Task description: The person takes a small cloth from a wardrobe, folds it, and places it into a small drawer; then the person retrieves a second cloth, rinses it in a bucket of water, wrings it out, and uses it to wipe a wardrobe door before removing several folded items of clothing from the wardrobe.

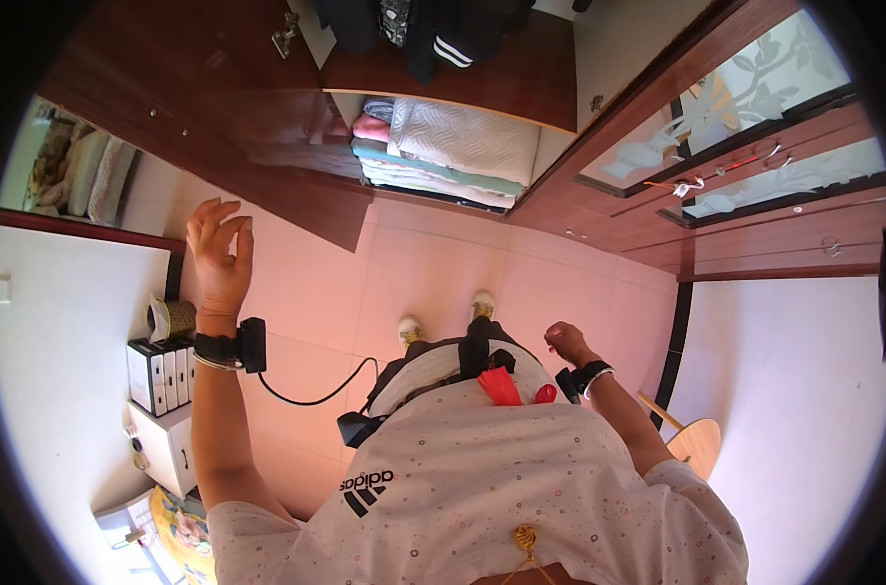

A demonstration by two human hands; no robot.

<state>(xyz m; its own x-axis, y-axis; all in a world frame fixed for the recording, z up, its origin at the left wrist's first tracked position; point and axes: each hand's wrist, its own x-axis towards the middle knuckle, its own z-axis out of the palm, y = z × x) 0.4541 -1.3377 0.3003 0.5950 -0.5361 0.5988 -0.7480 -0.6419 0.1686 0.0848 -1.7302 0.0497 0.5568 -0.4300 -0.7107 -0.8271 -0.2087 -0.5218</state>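
Observation:
My left hand [221, 255] is raised on the left, beside the lower part of a dark red-brown wardrobe door [229, 127] that stands swung out. Its fingers are loosely bent and apart, with nothing in them. At my right side hangs my right hand [567, 343], its fingers curled in and no object showing in them. Ahead is the open wardrobe. Folded bedding [443, 146] in white, teal and pink is stacked in its lower compartment. Above the shelf [501, 93] dark clothes [462, 39] hang, one with white stripes. Each wrist wears a black strapped device.
Closed wardrobe doors with patterned glass [745, 88] run along the right. A round wooden stool [696, 447] stands behind my right arm. At left are a white cabinet [167, 448], file boxes [160, 380] and a mirror [77, 166]. A black cable [311, 402] runs from my left wrist to my waist.

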